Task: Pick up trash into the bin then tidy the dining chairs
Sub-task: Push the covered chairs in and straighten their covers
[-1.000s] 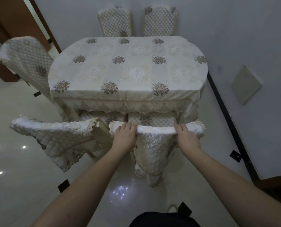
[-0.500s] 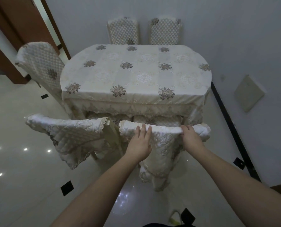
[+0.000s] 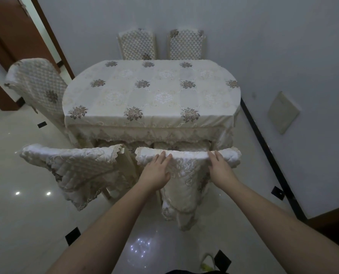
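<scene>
Both hands are on the top rail of the near right chair (image 3: 188, 167), which is pushed in against the near edge of the tabletop (image 3: 150, 91).

L hand (image 3: 157, 171): fingers straight, laid flat over the back of the chair cover, tips reaching the rail. Released, not grasping.

R hand (image 3: 220, 169): fingers straight along the rail's near face, tips on the top edge. Also released; thumb posn cannot be told.

Near right chair: quilted cream cover w/ lace trim, skirt hanging down toward the floor (image 3: 26, 224) between the forearms. Seat hidden under the tablecloth hem.

Near left chair (image 3: 73, 167): just beside the first, same cover, back angled away to the left, not square w/ the table edge. Untouched.

Side chair (image 3: 40, 89): at the table's left end, back close to the cloth.

Two far chairs (image 3: 160, 45): side by side at the far edge, against the wall (image 3: 283, 46).

Tabletop: oval, cream cloth w/ floral medallions.

Floor: glossy pale tile w/ small black diamond insets. A yellowish item at the bottom edge is too blurred to identify.
</scene>
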The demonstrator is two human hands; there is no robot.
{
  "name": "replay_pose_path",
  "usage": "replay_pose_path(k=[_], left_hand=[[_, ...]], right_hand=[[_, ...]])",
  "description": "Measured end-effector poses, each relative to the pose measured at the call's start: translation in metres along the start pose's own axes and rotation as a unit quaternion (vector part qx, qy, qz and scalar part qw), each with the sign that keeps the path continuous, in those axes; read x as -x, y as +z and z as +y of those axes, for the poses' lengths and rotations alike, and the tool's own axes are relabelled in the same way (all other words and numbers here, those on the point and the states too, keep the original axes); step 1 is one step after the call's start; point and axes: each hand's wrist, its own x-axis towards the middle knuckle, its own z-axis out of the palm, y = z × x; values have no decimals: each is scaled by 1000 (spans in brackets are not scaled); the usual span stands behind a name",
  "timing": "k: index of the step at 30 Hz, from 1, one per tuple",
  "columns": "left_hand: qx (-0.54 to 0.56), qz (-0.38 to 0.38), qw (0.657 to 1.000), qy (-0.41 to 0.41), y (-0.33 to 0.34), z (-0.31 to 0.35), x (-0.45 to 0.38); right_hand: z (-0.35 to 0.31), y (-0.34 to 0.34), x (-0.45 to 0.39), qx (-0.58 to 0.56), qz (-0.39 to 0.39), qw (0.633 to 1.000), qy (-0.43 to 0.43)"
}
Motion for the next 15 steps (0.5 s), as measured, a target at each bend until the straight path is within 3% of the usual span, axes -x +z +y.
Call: replay_pose_path(k=[4, 7, 11, 15], left_hand=[[3, 22, 1000, 10, -1, -2, 8], [7, 24, 1000, -14, -5, -6, 6], [47, -25, 998, -41, -9, -5, -5], [74, -42, 995, -48, -5, -3, -9]], right_hand=[[9, 0, 15, -3, 3, 1000, 23], [9, -4, 16, -98, -18, 991, 94], [0, -13, 11, -267, -55, 945, 182], [-11, -22, 5, -368, -69, 902, 213]])
